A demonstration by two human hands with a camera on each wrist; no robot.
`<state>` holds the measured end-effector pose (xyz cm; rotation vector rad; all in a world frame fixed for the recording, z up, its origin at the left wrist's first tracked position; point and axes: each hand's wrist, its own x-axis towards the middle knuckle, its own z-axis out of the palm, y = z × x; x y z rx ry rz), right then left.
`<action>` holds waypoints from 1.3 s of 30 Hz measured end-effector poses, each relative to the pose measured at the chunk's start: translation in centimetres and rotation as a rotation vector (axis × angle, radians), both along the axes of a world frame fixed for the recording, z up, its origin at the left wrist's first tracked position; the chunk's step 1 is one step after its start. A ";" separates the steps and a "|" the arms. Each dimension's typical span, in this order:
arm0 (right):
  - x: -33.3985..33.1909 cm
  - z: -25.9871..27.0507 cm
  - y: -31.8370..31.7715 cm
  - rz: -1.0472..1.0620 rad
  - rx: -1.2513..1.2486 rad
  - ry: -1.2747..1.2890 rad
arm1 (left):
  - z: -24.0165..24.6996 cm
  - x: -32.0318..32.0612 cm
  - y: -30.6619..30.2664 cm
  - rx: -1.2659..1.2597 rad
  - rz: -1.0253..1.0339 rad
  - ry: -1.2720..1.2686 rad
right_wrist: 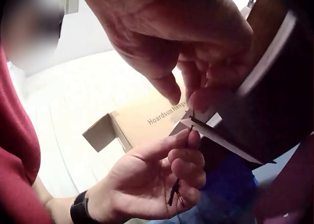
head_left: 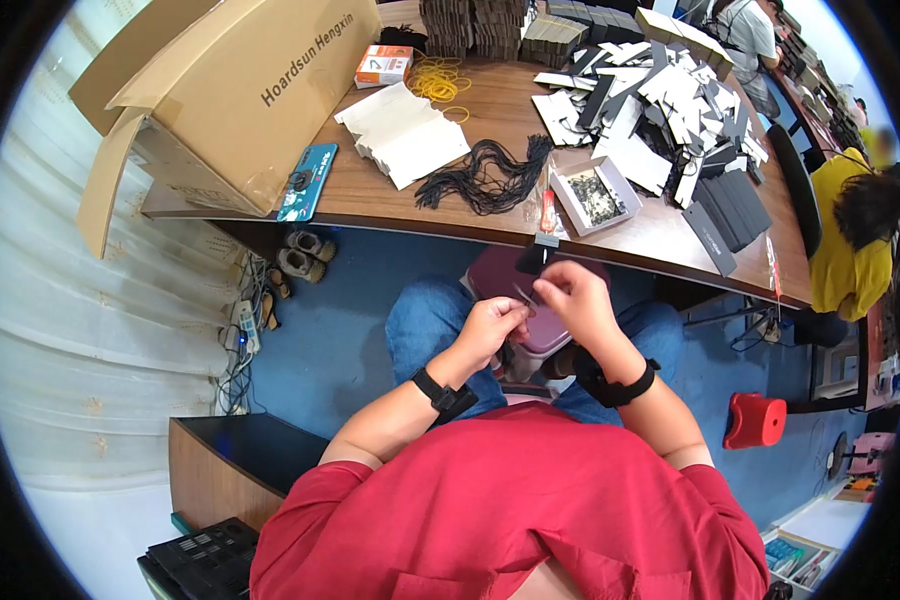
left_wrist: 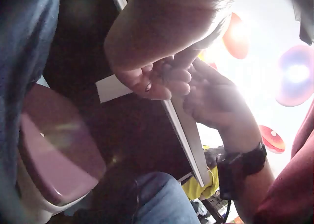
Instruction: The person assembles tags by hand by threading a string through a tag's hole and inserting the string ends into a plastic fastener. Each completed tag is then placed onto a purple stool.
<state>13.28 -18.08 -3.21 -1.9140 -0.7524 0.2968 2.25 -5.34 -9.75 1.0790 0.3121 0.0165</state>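
Observation:
My left hand, held above my lap, pinches a thin black cord between thumb and forefinger. The cord's loose ends hang over its palm in the right wrist view. A narrow white-and-dark card strip juts from the place where the fingers of both hands meet. It also shows as a pale strip in the left wrist view. My right hand is just above the left, fingers curled, and pinches the cord's upper part, largely hidden behind its fingertips.
On the table lie a bundle of black cords, a heap of white and black strips, a small box of tiny pieces and a large carton. A purple stool stands before my knees. Another person sits at right.

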 end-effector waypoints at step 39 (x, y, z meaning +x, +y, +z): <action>-2.4 1.9 -1.6 0.261 -0.051 -0.567 | 4.2 0.1 1.1 -0.521 -0.174 0.160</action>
